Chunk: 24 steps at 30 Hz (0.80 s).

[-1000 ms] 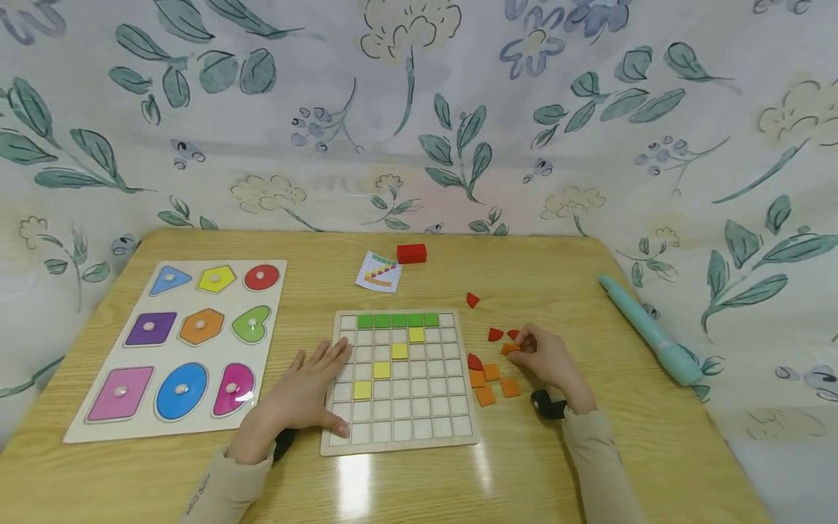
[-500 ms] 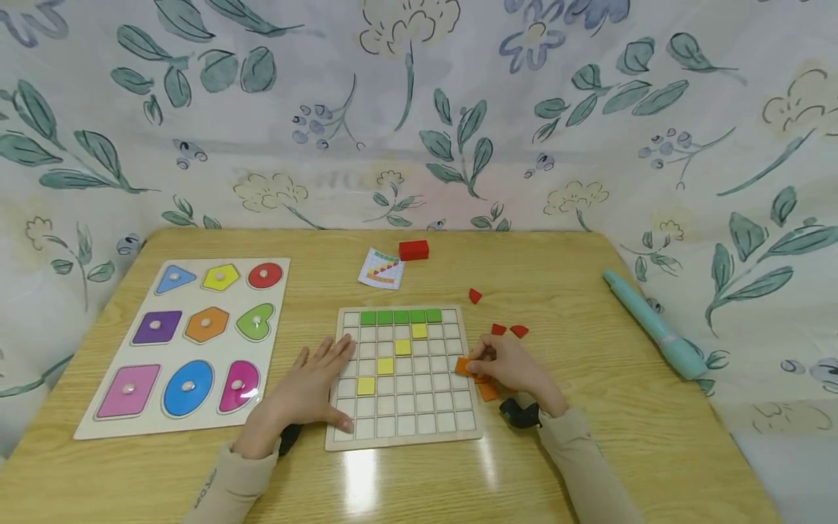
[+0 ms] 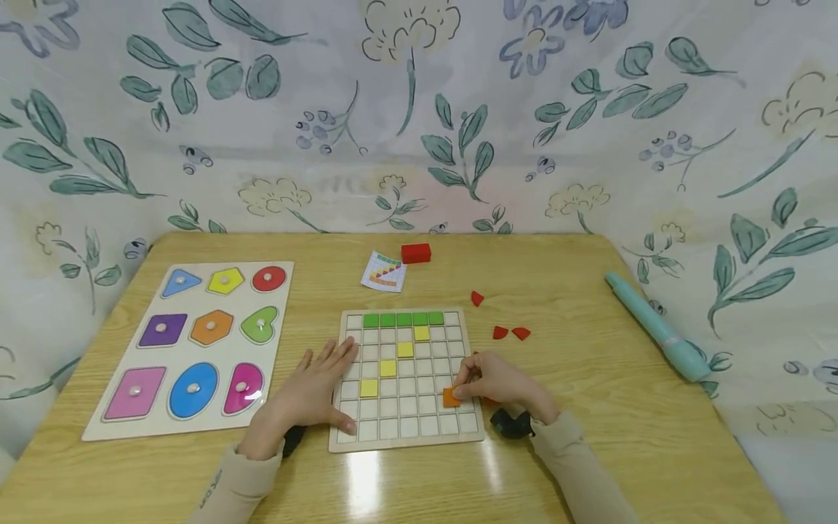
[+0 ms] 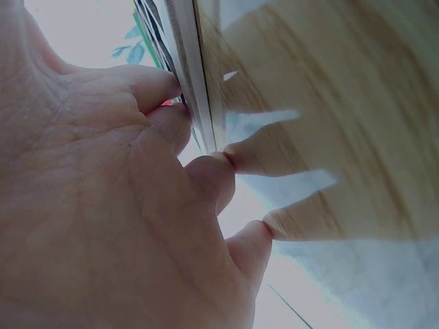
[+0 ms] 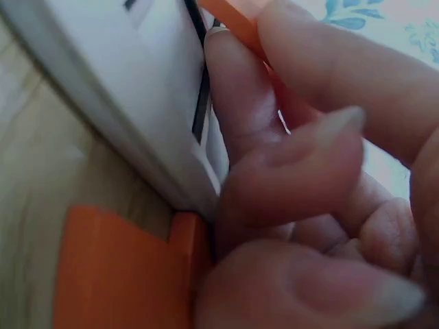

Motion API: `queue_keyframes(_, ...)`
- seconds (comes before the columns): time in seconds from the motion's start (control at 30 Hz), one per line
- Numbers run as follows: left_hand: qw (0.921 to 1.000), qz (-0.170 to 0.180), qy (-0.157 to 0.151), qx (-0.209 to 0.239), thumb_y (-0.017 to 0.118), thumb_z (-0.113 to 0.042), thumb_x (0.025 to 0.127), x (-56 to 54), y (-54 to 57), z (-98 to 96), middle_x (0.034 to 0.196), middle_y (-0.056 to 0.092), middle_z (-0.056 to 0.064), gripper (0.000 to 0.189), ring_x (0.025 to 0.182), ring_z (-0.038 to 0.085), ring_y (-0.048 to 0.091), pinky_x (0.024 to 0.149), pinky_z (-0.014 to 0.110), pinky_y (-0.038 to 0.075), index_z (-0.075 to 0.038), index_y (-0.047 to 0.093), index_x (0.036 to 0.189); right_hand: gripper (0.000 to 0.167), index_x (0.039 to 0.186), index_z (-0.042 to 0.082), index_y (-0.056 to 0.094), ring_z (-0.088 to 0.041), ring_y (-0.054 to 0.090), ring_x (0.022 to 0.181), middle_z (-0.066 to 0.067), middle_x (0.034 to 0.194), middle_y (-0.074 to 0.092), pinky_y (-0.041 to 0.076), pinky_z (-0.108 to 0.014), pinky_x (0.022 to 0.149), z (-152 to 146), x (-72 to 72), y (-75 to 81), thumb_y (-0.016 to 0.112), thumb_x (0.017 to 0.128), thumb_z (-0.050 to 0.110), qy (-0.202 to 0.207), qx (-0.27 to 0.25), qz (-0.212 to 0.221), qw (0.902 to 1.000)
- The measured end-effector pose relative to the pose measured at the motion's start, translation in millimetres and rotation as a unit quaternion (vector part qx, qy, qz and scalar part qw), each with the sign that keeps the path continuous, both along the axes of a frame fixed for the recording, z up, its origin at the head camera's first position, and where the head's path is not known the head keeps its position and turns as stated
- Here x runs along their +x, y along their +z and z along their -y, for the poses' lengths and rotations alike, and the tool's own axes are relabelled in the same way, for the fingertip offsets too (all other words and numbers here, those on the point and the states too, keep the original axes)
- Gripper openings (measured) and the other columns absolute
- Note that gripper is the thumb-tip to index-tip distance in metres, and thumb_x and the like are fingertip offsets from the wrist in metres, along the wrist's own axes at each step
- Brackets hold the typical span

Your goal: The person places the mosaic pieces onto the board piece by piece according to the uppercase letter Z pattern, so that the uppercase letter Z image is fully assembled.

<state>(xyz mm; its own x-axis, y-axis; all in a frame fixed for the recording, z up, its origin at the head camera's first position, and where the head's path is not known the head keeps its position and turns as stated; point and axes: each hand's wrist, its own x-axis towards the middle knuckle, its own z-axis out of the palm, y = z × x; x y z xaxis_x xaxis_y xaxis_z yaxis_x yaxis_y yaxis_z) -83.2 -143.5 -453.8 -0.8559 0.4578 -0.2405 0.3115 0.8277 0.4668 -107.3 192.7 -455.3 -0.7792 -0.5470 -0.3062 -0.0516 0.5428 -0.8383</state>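
A white grid board [image 3: 428,429] with a wooden rim lies in the middle of the table. Green square tiles [image 3: 404,319] run along its top row, and yellow square tiles [image 3: 388,368] step diagonally across it. My right hand [image 3: 500,378] pinches an orange square tile [image 3: 451,397] over the board's lower right part; the right wrist view shows this tile [image 5: 236,24] between thumb and finger. My left hand [image 3: 310,393] is spread over the board's left edge, thumb and fingertips on it. More orange tiles [image 5: 116,267] lie beside the board, mostly hidden under the right hand in the head view.
Red quarter-round pieces [image 3: 500,332] lie right of the board. Behind it are a pattern card [image 3: 383,272] and a red block [image 3: 415,253]. A shape puzzle board [image 3: 190,349] with knobbed pieces lies at left, a turquoise wand-like object [image 3: 655,327] at far right.
My right hand has carried the orange tile left from beside the red pieces, then down over the board's lower right squares. The left hand has stayed on the board's left edge.
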Motion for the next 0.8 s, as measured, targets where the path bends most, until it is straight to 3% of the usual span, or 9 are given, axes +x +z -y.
queue_keyframes(0.27,1.0,0.0,-0.001,-0.004,0.085,-0.054,0.058,-1.2,-2.5,0.3,0.163,0.013,0.013,0.127,0.15,0.042,0.005,0.117,0.067,0.003,-0.004,0.02,0.154,0.012,0.073,0.021,0.068,-0.005,0.049,0.063,0.01,0.067,0.061,0.039,-0.018,0.056,15,9.1,2.7,0.077,0.082,0.022,-0.01,0.099,-0.097,0.9903)
queue_keyframes(0.43,1.0,-0.002,0.001,0.0,0.085,-0.053,0.058,0.6,1.5,-0.1,0.163,0.015,0.015,0.126,0.149,0.043,0.007,0.116,0.068,0.004,-0.003,0.021,0.154,0.012,0.079,0.016,0.067,-0.005,0.051,0.065,0.007,0.072,0.062,0.041,-0.018,0.058,9,5.1,0.8,0.077,0.083,0.023,-0.006,0.062,-0.085,0.9944)
queue_keyframes(0.6,1.0,0.002,0.001,0.002,0.084,-0.055,0.058,1.9,2.8,-1.2,0.163,0.015,0.016,0.126,0.149,0.044,0.008,0.116,0.068,0.004,-0.002,0.021,0.154,0.014,0.093,0.006,0.068,-0.006,0.053,0.068,-0.004,0.084,0.066,0.045,-0.018,0.06,-19,-5.3,2.2,0.07,0.089,0.02,-0.018,0.007,-0.061,0.998)
queue_keyframes(0.8,0.9999,-0.008,-0.006,-0.003,0.084,-0.056,0.058,0.4,0.2,0.0,0.163,0.015,0.015,0.127,0.149,0.043,0.008,0.116,0.068,0.006,-0.003,0.02,0.154,0.017,0.099,0.005,0.07,-0.008,0.052,0.072,-0.005,0.089,0.066,0.045,-0.018,0.064,-53,-7.0,4.6,0.07,0.089,0.018,-0.053,0.037,-0.093,0.9936)
